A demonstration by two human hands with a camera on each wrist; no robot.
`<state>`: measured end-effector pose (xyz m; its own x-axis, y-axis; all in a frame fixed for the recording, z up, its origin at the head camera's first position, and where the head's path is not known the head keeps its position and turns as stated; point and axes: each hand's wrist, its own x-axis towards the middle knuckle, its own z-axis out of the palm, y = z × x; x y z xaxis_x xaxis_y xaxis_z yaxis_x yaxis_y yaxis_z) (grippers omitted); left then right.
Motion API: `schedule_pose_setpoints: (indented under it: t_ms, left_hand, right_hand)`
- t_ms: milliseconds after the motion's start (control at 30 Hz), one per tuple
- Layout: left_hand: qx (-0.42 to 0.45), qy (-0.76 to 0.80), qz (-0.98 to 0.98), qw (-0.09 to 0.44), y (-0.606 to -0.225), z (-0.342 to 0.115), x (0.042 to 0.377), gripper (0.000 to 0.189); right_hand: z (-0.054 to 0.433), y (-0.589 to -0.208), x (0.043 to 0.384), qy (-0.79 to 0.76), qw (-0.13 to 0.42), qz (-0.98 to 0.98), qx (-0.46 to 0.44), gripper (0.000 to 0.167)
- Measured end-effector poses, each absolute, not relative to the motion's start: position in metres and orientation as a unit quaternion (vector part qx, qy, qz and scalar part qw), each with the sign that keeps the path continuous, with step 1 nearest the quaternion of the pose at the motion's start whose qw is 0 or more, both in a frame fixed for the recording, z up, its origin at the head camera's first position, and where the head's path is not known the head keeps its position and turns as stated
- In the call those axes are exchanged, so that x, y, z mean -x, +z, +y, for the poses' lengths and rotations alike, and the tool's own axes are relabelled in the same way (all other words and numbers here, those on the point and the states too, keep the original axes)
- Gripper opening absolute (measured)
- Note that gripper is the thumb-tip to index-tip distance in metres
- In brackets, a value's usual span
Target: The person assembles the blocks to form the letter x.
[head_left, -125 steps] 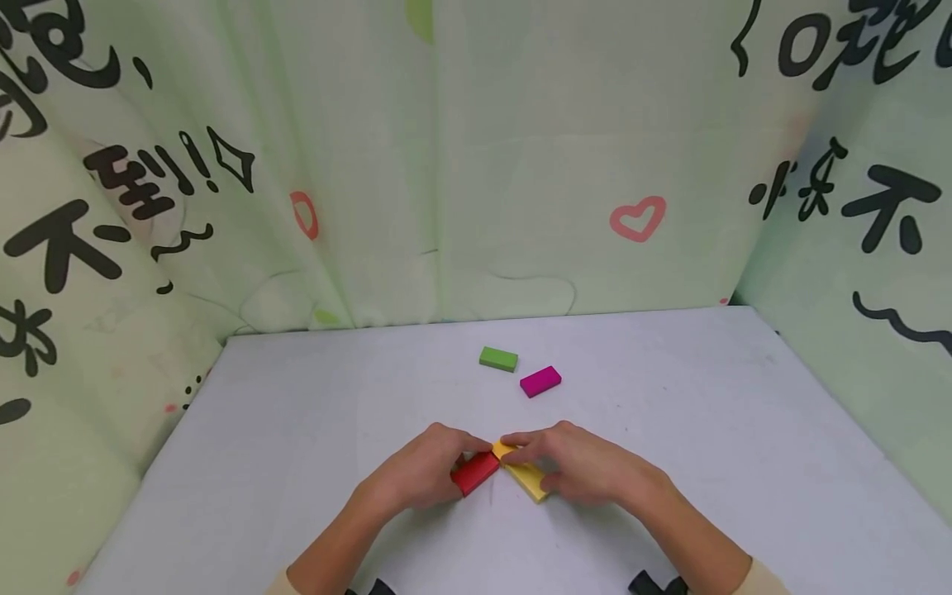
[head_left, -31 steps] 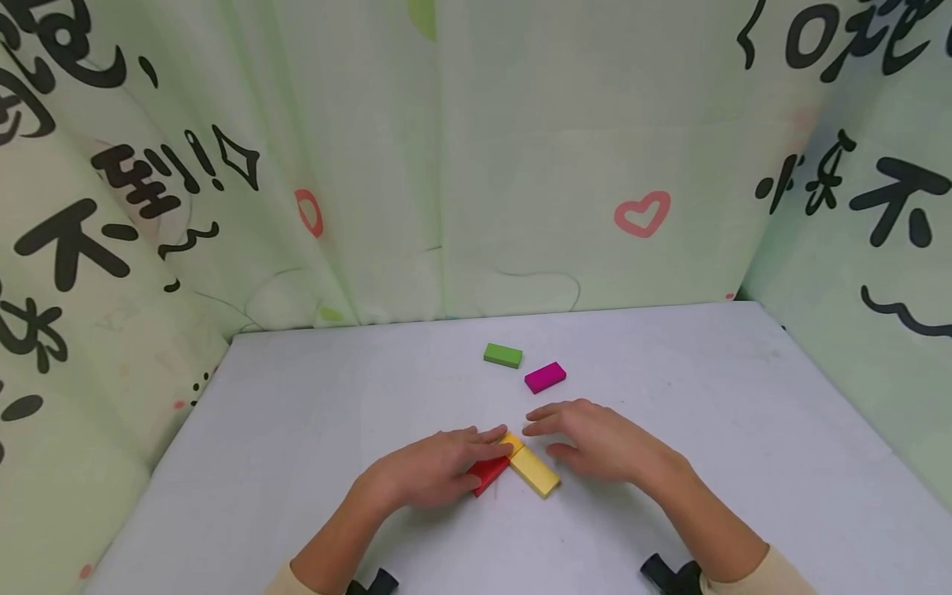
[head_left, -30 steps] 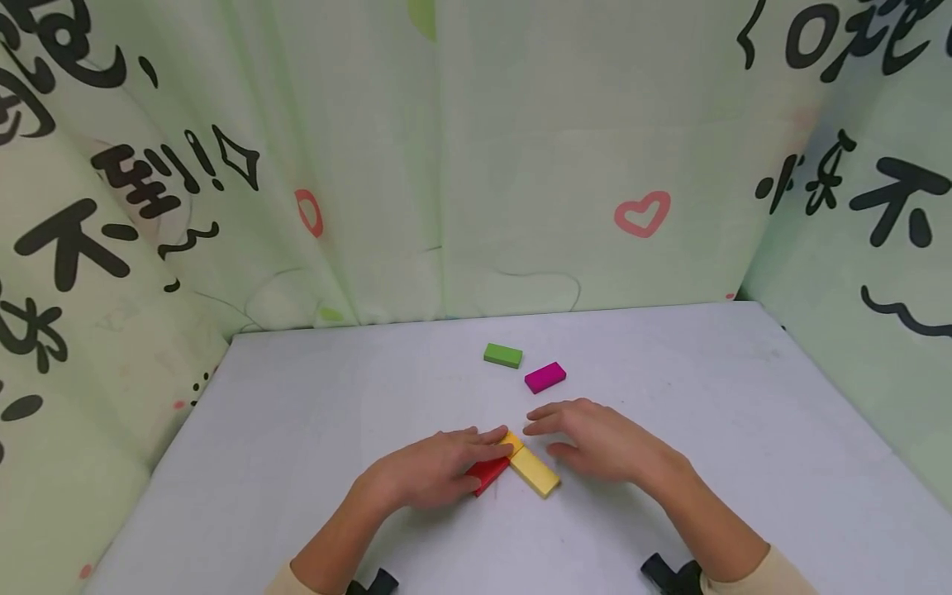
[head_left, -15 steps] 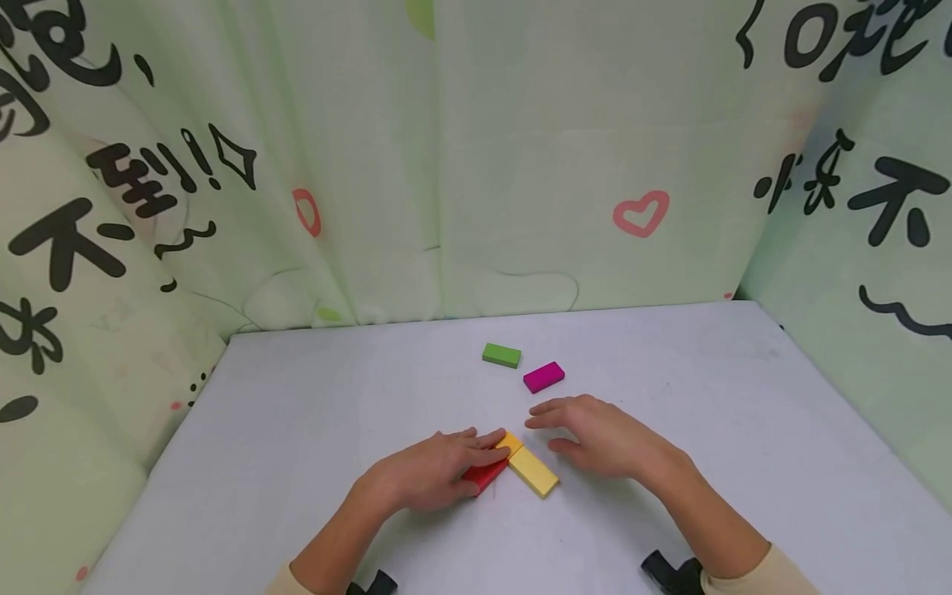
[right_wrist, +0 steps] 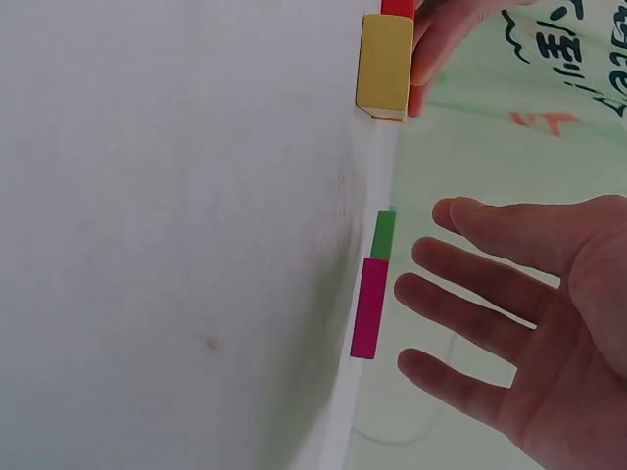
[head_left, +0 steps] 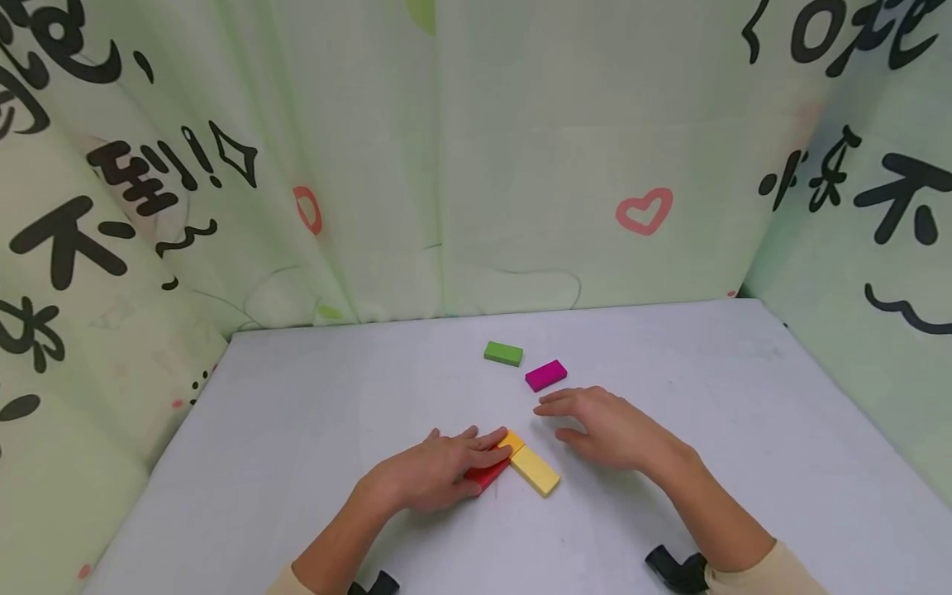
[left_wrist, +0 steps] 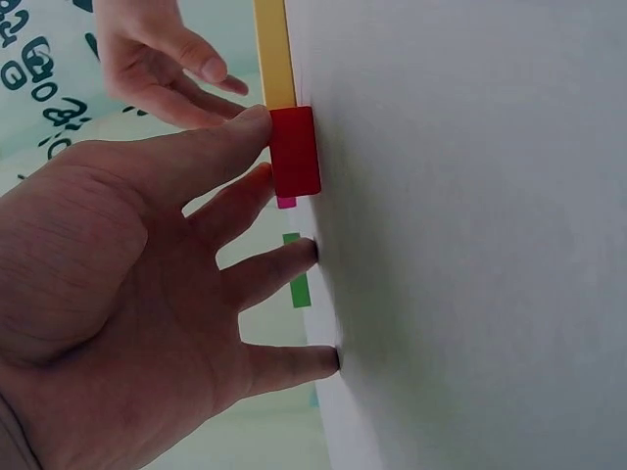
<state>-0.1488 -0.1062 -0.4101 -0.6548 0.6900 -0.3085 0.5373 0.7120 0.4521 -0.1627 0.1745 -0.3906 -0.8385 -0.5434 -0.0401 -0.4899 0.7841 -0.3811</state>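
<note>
Block-joining step, apparently: left hand [head_left: 435, 473], fingers spread, touches red block [head_left: 487, 473] and orange block [head_left: 511, 441] abutting yellow block [head_left: 535, 471]; right hand [head_left: 610, 427], grip wide and empty, hovers near magenta block [head_left: 546, 375], toward the far edge of the surface [head_left: 335, 405], likely to be grasped next.

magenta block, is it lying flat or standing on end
The magenta block lies flat on the table: in the head view its long, broad face points up.

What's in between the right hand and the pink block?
Just a bare strip of white table shows between the right hand and the pink block in the head view; no other block is there.
</note>
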Motion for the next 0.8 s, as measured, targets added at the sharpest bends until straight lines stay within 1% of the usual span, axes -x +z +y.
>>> schedule_pose_setpoints:
  t_ms: [467,800]
  left_hand:
    - [-0.338,0.16,0.894,0.248,-0.411,-0.106,0.149,0.058]
    - [-0.332,0.162,0.894,0.254,-0.412,-0.105,0.151,0.058]
  right_hand:
    - [0.189,-0.393,0.181,-0.221,0.03,0.946,0.237,0.043]
    - [0.188,-0.392,0.197,-0.221,0.022,0.949,0.225,0.042]
